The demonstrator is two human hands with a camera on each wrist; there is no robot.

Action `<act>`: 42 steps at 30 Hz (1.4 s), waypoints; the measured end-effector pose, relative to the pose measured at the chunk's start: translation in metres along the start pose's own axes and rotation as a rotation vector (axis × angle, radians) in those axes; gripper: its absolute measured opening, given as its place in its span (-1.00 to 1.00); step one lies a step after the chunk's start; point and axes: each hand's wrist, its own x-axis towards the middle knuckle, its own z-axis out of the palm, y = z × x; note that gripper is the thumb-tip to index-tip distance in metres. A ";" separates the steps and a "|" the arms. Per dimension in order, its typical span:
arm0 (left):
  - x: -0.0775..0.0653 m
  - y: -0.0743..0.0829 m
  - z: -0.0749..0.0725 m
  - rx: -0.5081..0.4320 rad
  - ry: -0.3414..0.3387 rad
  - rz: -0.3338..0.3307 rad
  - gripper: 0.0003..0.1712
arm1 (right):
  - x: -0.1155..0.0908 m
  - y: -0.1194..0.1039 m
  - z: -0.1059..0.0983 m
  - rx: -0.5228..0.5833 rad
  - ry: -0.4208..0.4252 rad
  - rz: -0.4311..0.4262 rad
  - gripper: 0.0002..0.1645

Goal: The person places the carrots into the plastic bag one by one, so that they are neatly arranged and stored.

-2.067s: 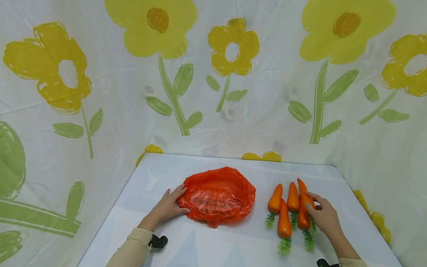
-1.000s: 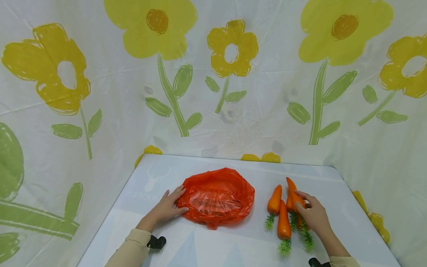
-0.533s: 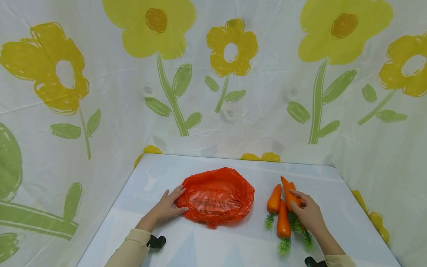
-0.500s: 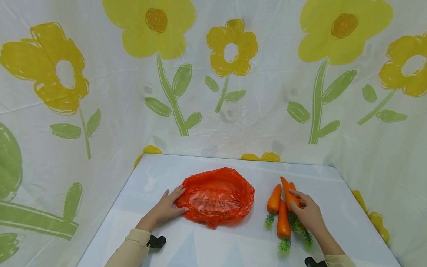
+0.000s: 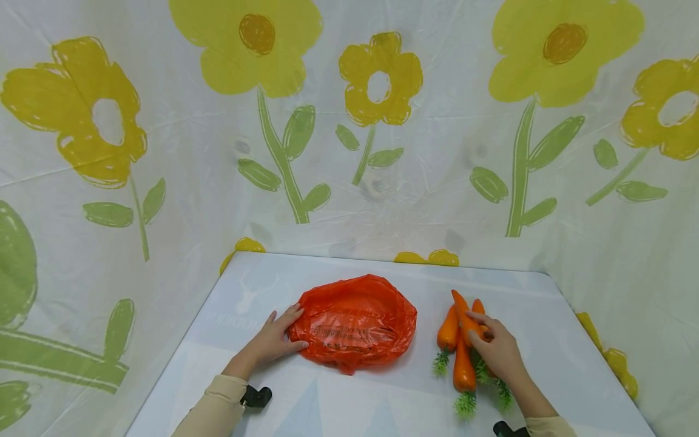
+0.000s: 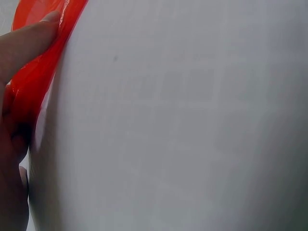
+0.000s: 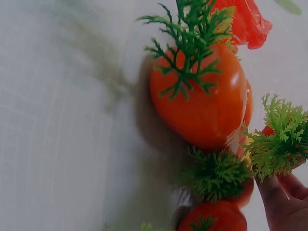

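In the head view, my left hand [image 5: 273, 337] grips the left rim of a crumpled red plastic bag [image 5: 355, 321], which lies with its mouth spread. The left wrist view shows the thumb [image 6: 29, 43] lying over the bag's edge [image 6: 36, 91]. My right hand [image 5: 499, 349] pinches an orange carrot [image 5: 461, 308] between thumb and fingers, held above several others. Beneath and beside it lie a carrot [image 5: 448, 331] at the left, another [image 5: 464, 370] in front, and others partly covered by the hand. Green leafy tops [image 7: 284, 139] show in the right wrist view.
A white table [image 5: 360, 409] with pale blue prints carries everything. Behind and around it hangs a white cloth [image 5: 437, 200] printed with yellow flowers. A black device [image 5: 256, 396] is strapped at the left wrist, another [image 5: 510, 428] at the right.
My right hand has moved left with the carrot, from the right end of the group to over the carrots on the left. The left hand and plastic bag stay put.
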 end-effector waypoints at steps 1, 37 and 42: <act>0.000 0.000 0.000 0.004 -0.001 -0.002 0.03 | 0.000 -0.001 0.000 0.002 0.001 -0.004 -0.43; -0.002 0.001 0.000 -0.025 0.025 0.014 0.01 | 0.002 -0.030 0.033 0.038 -0.002 -0.085 -0.50; 0.000 -0.001 0.002 -0.028 0.011 -0.001 0.02 | 0.004 -0.033 0.038 0.047 0.012 -0.111 -0.50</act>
